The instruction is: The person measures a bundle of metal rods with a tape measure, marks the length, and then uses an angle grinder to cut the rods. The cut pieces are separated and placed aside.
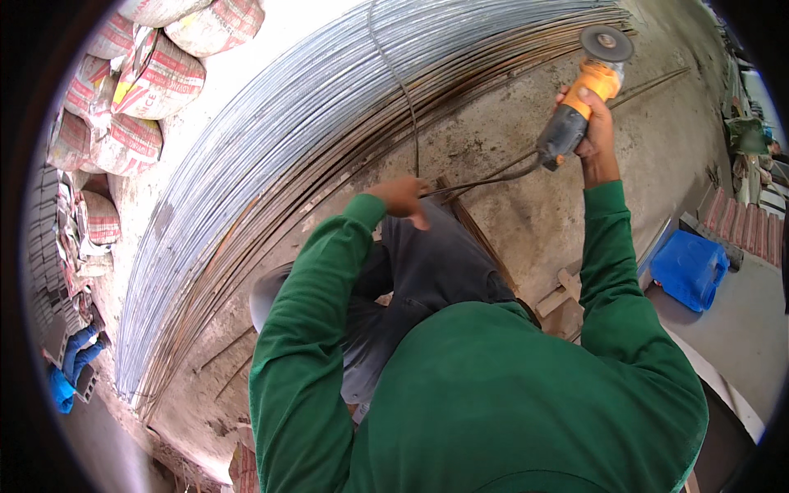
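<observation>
Raised on the right, my right hand [598, 130] is closed around the body of a yellow and black angle grinder [582, 103]. Its dark round disc [606, 43] points away from me and touches nothing. A black power cord [501, 177] runs from the grinder's rear end to my left hand [401, 199], then on across the rods to the far edge. The left fingers are curled at the cord, with the thumb sticking out; the hand partly hides the grip. Below that hand is my bent knee in dark trousers [436, 246].
A wide bundle of long steel rods [288, 115], grey and rusty, curves across the floor ahead. Filled sacks [160, 78] are stacked far left. A person in blue trousers [80, 352] is at the left edge. On the right stands a blue plastic jerrycan [689, 269]; wood scraps [559, 294] lie nearer.
</observation>
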The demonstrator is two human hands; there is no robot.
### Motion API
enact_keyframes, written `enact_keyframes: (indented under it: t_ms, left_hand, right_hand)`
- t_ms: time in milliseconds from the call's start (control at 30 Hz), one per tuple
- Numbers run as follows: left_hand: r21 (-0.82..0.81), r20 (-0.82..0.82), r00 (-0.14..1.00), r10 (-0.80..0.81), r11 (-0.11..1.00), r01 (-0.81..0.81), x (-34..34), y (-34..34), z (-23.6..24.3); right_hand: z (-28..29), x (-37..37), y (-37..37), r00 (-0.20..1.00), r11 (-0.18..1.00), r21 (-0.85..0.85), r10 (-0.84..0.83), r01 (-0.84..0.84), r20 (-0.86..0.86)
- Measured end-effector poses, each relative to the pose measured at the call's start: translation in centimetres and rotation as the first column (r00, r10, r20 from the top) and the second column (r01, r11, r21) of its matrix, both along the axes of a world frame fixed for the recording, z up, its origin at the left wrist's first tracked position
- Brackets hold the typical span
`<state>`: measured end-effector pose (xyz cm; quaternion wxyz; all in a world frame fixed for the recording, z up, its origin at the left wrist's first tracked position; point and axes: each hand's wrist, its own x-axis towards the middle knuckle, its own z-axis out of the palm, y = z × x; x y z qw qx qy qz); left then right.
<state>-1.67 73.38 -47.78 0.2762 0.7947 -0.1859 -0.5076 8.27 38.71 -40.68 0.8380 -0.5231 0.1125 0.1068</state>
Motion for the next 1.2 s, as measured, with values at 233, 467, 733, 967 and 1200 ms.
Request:
enact_keyframes:
  t_ms: [233,467,733,967,1200]
  left_hand:
    - [0.301,0.062,0.993,-0.097,0.951,0.074,0.6,11.1,2.6]
    - [0.707,0.470,0.828,-0.306,0.692,-0.146,-2.3,22.2,5.7]
    - [0.528,0.580,0.805,-0.125,0.810,-0.255,-3.5,16.7,7.3]
    - [0.457,0.524,0.850,-0.053,0.860,-0.227,-4.1,15.0,8.5]
    - [0.520,0.445,0.891,-0.093,0.836,-0.173,-3.3,13.8,8.4]
  right_hand:
    - [3.3,0.3,-6.4,0.984,0.983,-0.145,-0.091,0.114,0.156]
    - [2.6,-3.1,-9.0,0.984,0.769,-0.615,0.145,-0.175,-0.098]
    - [-12.5,-14.5,-3.1,0.849,0.683,-0.534,0.259,-0.497,-0.460]
    - [-16.0,-17.2,-1.5,0.793,0.610,-0.531,0.308,-0.588,-0.526]
    - [-17.9,-18.2,-1.9,0.776,0.538,-0.576,0.285,-0.616,-0.563]
